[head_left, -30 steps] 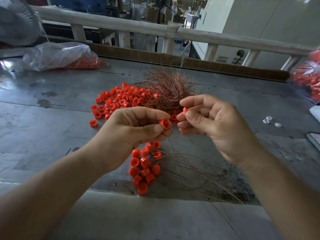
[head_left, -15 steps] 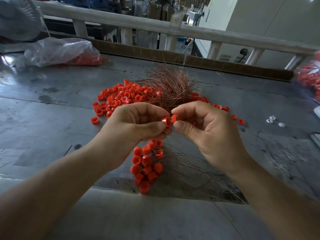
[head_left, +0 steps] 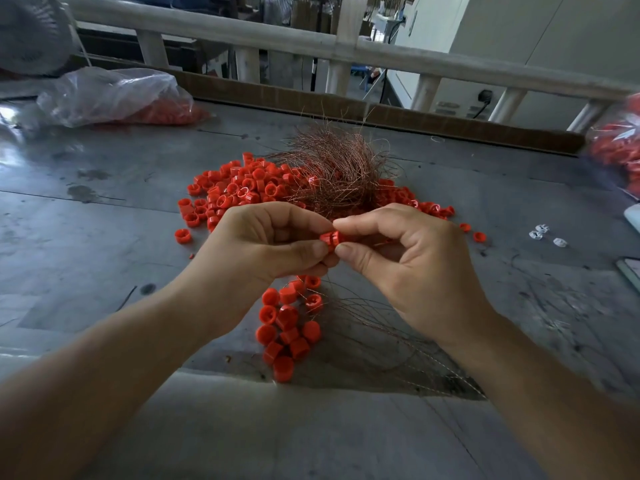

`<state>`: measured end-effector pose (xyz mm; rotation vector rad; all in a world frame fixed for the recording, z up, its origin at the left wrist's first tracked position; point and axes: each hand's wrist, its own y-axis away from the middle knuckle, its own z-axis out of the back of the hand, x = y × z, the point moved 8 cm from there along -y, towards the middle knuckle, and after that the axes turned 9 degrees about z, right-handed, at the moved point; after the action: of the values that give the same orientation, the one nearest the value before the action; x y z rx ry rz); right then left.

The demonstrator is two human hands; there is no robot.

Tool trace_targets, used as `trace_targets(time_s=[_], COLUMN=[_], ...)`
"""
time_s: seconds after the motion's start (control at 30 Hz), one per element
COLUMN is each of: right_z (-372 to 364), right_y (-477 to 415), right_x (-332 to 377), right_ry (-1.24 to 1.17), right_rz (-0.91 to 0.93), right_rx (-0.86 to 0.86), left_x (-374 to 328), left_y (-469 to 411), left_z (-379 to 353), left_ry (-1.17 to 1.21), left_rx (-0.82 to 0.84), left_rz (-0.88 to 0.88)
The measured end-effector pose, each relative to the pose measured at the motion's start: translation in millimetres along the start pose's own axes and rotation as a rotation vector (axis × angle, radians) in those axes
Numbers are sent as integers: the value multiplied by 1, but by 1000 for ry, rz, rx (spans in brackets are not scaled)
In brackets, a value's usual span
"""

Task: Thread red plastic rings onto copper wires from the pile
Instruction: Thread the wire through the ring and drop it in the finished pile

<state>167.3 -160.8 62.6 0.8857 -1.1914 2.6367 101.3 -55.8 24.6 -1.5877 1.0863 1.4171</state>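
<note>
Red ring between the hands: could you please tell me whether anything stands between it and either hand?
Nothing visible does: the left hand and the right hand both pinch the red ring directly between thumb and forefinger.

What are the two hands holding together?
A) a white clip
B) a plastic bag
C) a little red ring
C: the left hand and the right hand both pinch a little red ring between their fingertips.
</note>
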Motion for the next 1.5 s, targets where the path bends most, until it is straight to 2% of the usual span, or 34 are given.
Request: trace_targets(time_s=[0.3,0.5,0.83,1.03,1.23,1.4,1.5], right_z=[-2,0,0,1,-5,-4,-5], right_y=[3,2,3,0,-1,0,-1], right_x=[-2,0,2,2,8,6,2], right_ry=[-72,-29,-69,-83,55,5,-79], right_rz=[-39,7,19,28,130,102,22], right_rx=[0,-9,-31,16,69,60,88], left_x=[-2,-1,3,3,4,9,7], left_y=[1,3,4,3,3,2,3], left_z=[0,0,-2,0,1,1,-2], left_ry=[-59,-68,-5,-20,-126,-42,-48], left_rx=[-22,-29,12,6,-20,19,59], left_rz=[-30,-37,16,43,34,84,92])
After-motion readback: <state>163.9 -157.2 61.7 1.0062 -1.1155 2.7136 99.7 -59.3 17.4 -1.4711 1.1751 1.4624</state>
